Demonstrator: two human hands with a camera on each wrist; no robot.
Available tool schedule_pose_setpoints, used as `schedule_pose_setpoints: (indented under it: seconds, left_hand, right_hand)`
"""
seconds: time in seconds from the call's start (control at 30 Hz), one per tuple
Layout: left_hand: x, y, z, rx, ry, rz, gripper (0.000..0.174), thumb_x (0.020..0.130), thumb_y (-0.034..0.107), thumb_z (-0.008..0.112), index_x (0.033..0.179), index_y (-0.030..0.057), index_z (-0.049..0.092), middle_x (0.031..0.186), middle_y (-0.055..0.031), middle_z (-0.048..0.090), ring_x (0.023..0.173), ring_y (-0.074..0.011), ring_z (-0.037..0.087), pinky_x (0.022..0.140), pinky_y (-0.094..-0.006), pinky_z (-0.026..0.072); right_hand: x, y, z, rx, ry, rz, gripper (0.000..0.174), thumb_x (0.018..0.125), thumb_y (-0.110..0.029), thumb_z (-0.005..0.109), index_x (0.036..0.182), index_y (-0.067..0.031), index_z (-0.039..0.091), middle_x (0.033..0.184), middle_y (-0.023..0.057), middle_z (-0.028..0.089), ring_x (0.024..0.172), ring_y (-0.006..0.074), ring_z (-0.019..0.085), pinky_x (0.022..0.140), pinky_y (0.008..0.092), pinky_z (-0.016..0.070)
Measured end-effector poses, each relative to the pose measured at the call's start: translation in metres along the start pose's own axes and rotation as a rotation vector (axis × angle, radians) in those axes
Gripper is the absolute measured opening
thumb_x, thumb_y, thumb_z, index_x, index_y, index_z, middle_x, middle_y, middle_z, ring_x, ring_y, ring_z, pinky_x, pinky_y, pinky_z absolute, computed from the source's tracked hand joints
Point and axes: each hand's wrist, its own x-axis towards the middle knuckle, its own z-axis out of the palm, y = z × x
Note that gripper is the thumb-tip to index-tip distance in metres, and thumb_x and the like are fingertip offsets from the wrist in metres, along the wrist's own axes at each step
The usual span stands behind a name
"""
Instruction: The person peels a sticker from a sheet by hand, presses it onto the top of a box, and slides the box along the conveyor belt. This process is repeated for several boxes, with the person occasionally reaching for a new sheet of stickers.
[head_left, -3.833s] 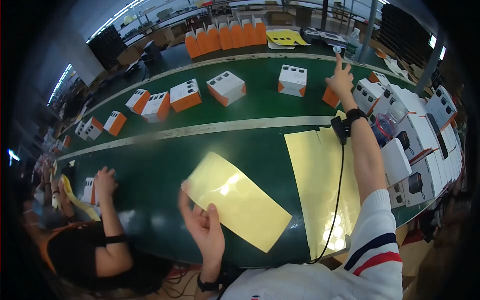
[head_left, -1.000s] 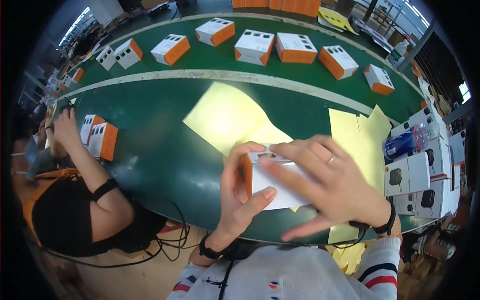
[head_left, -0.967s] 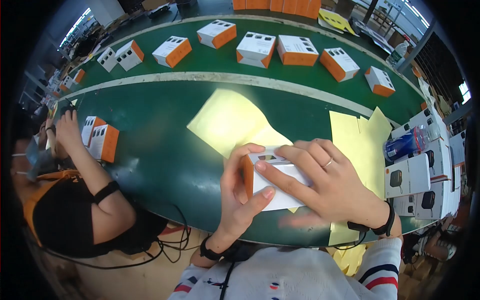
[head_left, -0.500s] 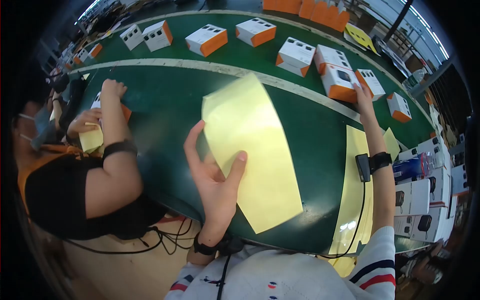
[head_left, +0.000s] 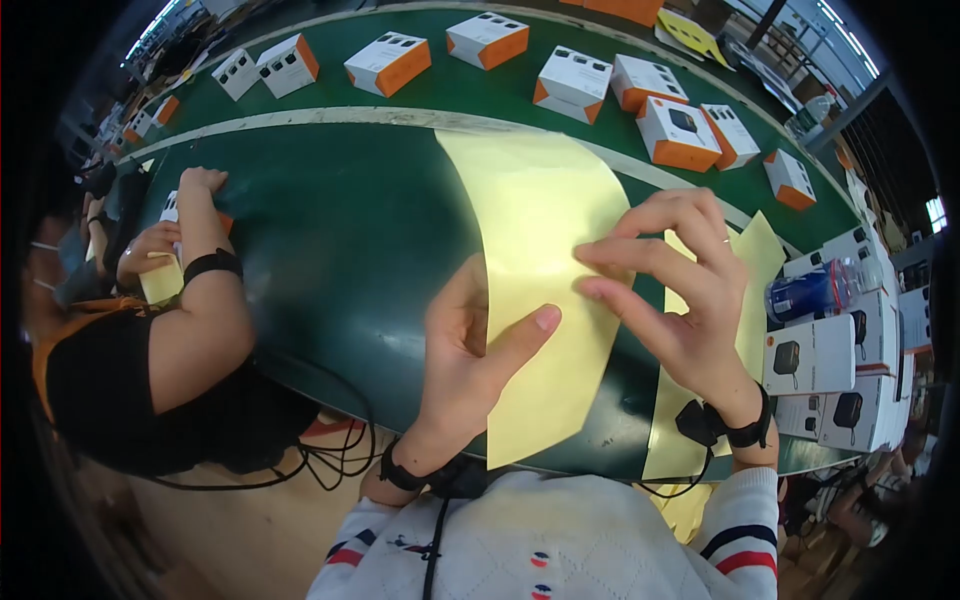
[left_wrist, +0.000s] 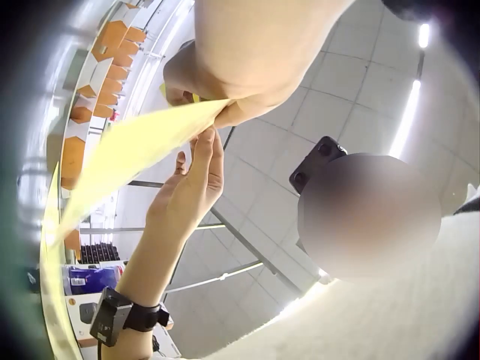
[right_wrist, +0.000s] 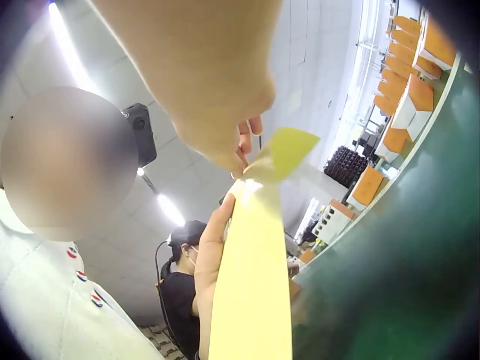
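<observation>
A yellow sheet (head_left: 545, 240) is held upright over the green table, its upper part bent back. My left hand (head_left: 465, 365) grips its left side, thumb on the near face and the other fingers behind. My right hand (head_left: 680, 285) is at the sheet's right side, thumb and fingertips close together at its surface; whether something small is between them cannot be told. In the left wrist view the sheet (left_wrist: 142, 150) runs from the left hand (left_wrist: 240, 82) with the right hand (left_wrist: 187, 187) beneath. The right wrist view shows the sheet (right_wrist: 251, 277) edge-on beside the left hand (right_wrist: 214, 255).
White and orange boxes (head_left: 678, 133) stand in a row on the far green strip. More yellow sheets (head_left: 680, 440) lie on the right of the table, next to stacked white boxes (head_left: 808, 355) and a blue bottle (head_left: 812, 290). At the left sits another person (head_left: 110, 380).
My right hand has let go of a white and orange box on the far strip and come back to the yellow sheet. The left hand with the sheet has moved slightly right.
</observation>
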Motion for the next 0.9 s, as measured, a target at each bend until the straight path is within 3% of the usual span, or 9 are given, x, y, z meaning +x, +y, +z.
schedule_pose_setpoints:
  seconds: [0.27, 0.43, 0.7, 0.9]
  left_hand:
    - [-0.015, -0.007, 0.025, 0.047, 0.009, 0.016, 0.021, 0.094, 0.0, 0.068, 0.113, 0.0013, 0.058, 0.109, -0.0061, 0.068, 0.1, -0.0077, 0.064, 0.086, -0.0245, 0.0508]
    - [-0.02, -0.012, 0.026, 0.152, 0.0, -0.001, 0.025, 0.097, 0.01, 0.068, 0.118, -0.003, 0.065, 0.1, -0.0048, 0.072, 0.085, -0.0056, 0.065, 0.072, -0.0216, 0.0514]
    - [-0.025, -0.008, 0.035, 0.148, 0.063, -0.01, 0.019, 0.097, 0.009, 0.067, 0.112, -0.0024, 0.066, 0.098, -0.0037, 0.071, 0.082, -0.0043, 0.063, 0.069, -0.0216, 0.0504]
    - [-0.022, -0.01, 0.044, 0.078, 0.084, -0.001, 0.019, 0.098, 0.012, 0.066, 0.112, -0.0018, 0.065, 0.097, -0.0029, 0.071, 0.081, -0.005, 0.064, 0.07, -0.021, 0.0502]
  right_hand:
    - [-0.03, -0.005, -0.01, -0.113, 0.115, -0.101, 0.028, 0.063, -0.014, 0.08, 0.09, -0.0124, 0.076, 0.088, -0.0027, 0.063, 0.081, 0.0195, 0.057, 0.072, 0.0333, 0.038]
    - [-0.038, -0.011, -0.016, -0.191, 0.085, -0.193, 0.027, 0.061, -0.016, 0.07, 0.086, -0.0115, 0.074, 0.088, -0.0032, 0.063, 0.083, 0.0173, 0.059, 0.071, 0.0342, 0.0384]
    - [-0.046, -0.019, -0.026, -0.4, 0.134, -0.318, 0.028, 0.058, -0.016, 0.068, 0.086, -0.0103, 0.073, 0.091, -0.0023, 0.064, 0.083, 0.0153, 0.062, 0.071, 0.0345, 0.0384]
    - [-0.053, -0.011, -0.019, -0.416, 0.205, -0.32, 0.024, 0.063, -0.015, 0.068, 0.087, -0.0104, 0.071, 0.095, -0.0005, 0.065, 0.084, 0.0148, 0.062, 0.074, 0.0344, 0.0382]
